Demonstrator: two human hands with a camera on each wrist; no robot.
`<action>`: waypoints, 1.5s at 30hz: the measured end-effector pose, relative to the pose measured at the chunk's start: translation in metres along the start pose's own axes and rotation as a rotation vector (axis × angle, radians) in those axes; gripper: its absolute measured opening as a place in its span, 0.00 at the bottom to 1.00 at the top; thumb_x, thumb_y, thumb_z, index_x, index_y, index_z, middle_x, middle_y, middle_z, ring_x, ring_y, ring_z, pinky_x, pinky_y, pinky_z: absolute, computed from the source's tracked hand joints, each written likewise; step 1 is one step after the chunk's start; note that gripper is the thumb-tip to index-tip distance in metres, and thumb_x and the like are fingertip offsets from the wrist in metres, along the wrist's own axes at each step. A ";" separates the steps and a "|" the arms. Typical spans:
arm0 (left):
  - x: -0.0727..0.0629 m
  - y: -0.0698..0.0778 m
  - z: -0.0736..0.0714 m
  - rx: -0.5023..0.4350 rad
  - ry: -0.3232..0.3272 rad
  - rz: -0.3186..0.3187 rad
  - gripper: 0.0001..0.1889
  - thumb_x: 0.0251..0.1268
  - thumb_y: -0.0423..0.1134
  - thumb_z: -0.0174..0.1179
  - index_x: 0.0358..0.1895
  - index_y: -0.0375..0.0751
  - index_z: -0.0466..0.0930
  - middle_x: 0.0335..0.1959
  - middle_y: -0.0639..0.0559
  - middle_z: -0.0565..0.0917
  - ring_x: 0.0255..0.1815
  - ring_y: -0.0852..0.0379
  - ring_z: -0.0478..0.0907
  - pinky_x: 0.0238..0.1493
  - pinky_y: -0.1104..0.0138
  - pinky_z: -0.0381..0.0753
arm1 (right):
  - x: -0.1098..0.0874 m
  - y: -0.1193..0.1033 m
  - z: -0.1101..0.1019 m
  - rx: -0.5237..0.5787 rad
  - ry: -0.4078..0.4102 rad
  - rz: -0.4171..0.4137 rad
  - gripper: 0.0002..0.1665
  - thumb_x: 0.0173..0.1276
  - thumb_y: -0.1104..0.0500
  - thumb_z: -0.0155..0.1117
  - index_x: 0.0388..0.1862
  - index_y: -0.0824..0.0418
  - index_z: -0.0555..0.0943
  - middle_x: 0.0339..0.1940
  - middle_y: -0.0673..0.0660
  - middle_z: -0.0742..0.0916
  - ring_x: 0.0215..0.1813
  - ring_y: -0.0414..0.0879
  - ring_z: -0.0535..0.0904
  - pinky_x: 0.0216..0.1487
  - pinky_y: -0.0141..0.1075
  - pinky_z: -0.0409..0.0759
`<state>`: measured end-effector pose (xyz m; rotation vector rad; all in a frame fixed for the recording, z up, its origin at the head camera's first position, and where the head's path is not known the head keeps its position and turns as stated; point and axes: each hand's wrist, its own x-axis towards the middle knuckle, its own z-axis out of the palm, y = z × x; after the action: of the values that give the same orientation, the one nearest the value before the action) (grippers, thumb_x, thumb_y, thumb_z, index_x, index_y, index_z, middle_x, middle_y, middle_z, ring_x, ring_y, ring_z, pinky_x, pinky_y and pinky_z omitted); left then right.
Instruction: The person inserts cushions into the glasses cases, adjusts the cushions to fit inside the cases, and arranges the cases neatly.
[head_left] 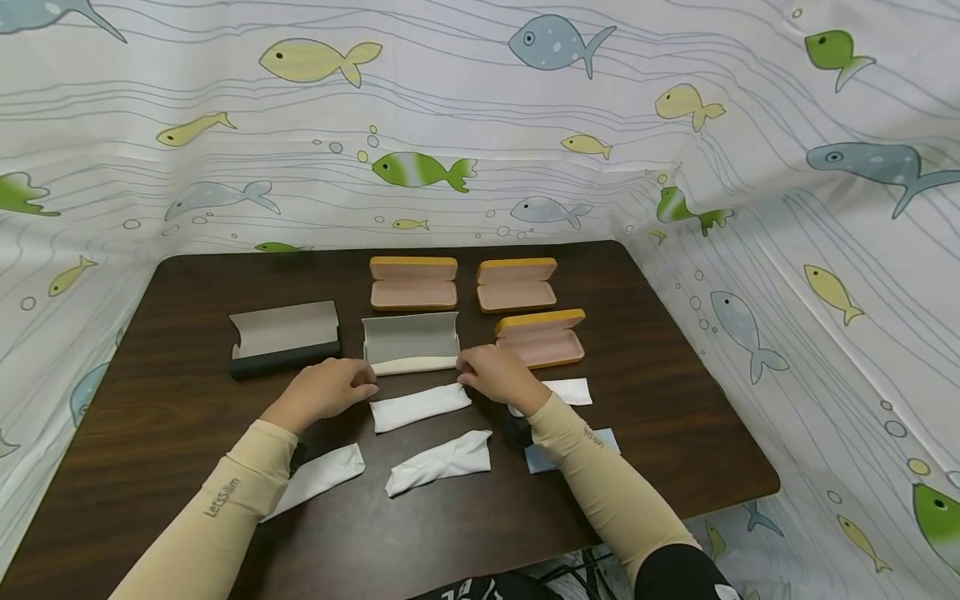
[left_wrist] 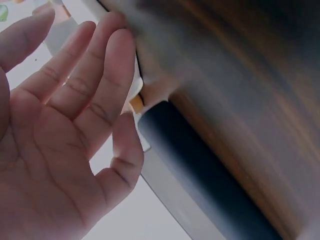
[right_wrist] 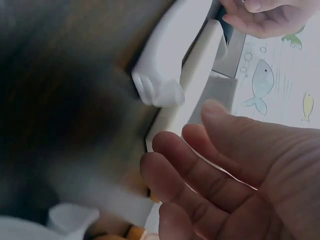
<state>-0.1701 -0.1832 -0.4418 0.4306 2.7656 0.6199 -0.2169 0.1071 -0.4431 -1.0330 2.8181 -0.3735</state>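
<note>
A white glasses case [head_left: 415, 365] with a grey-lined lid [head_left: 411, 336] stands open in the middle of the table, its front edge towards me. My left hand [head_left: 327, 392] is at its left end; in the left wrist view the fingers [left_wrist: 120, 57] are loosely bent with nothing between them. At the right end is my right hand [head_left: 501, 375], and in the right wrist view its relaxed fingers [right_wrist: 200, 185] hover close to the white case [right_wrist: 192, 82]. Just in front of the case lies a folded white cloth bundle [head_left: 420, 407].
An open black case [head_left: 285, 360] stands left, and three open yellow cases [head_left: 413, 293] with pink linings stand behind and right. More white cloth bundles [head_left: 442, 462] lie nearer me. A blue cloth [head_left: 542, 459] is partly under my right forearm. A fish-print curtain [head_left: 465, 108] borders the table [head_left: 675, 433].
</note>
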 end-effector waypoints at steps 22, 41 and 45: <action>-0.001 0.011 0.022 -0.010 -0.097 -0.032 0.17 0.60 0.50 0.74 0.34 0.46 0.75 0.26 0.54 0.75 0.27 0.57 0.70 0.27 0.63 0.68 | 0.002 -0.009 0.025 -0.012 -0.100 0.090 0.12 0.65 0.47 0.73 0.36 0.53 0.84 0.31 0.45 0.84 0.30 0.38 0.77 0.30 0.33 0.76; -0.002 0.007 0.018 -0.062 -0.104 0.016 0.14 0.64 0.43 0.71 0.28 0.46 0.74 0.25 0.55 0.72 0.26 0.58 0.68 0.28 0.65 0.65 | 0.004 -0.012 0.026 0.031 -0.119 0.064 0.12 0.70 0.55 0.71 0.31 0.56 0.77 0.34 0.50 0.79 0.35 0.43 0.73 0.37 0.35 0.74; -0.002 0.001 0.017 -0.161 -0.101 0.075 0.15 0.64 0.40 0.71 0.27 0.44 0.73 0.25 0.55 0.71 0.28 0.58 0.67 0.30 0.65 0.66 | 0.005 -0.011 0.024 0.102 -0.128 0.067 0.12 0.71 0.56 0.70 0.29 0.56 0.77 0.29 0.49 0.78 0.31 0.42 0.71 0.34 0.35 0.72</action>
<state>-0.1621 -0.1764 -0.4557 0.5163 2.5911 0.8082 -0.2092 0.0918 -0.4630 -0.9058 2.6826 -0.4232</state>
